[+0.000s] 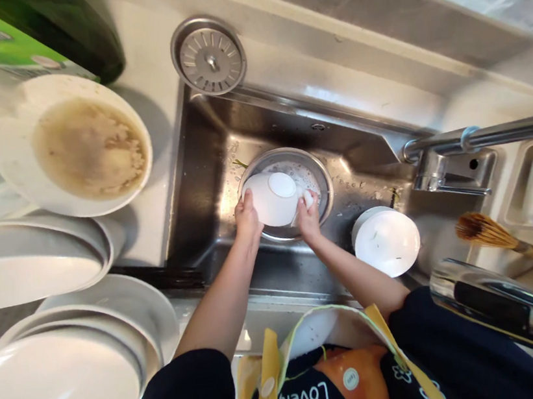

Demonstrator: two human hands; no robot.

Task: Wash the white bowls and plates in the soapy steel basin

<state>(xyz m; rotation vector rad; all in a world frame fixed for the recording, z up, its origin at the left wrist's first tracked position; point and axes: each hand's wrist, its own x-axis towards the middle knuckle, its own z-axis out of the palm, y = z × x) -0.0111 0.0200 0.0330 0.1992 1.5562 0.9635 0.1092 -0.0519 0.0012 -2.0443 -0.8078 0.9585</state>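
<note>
A white bowl [271, 204], tipped so that its underside and round foot face up, is held over a metal basin [326, 185] in the sink. My left hand [248, 218] grips the bowl's left edge, thumb on the outside. At the opposite edge, my right hand [308, 217] is closed, and a small white cloth-like piece [308, 198] shows between its fingers; its exact kind is unclear. Bubbly water lies in the basin, partly hidden by the bowl. To the right, stacked white bowls [387, 242] rest in the sink with green bits inside.
A steel sink [201, 149] surrounds my hands, with a faucet [436, 144] at right. A drain strainer [209, 56] sits on the back edge. Left are a bowl of cloudy liquid [92, 147], stacked dishes [59, 384] and a green bottle [97, 32]. A bristle brush [489, 232] lies right.
</note>
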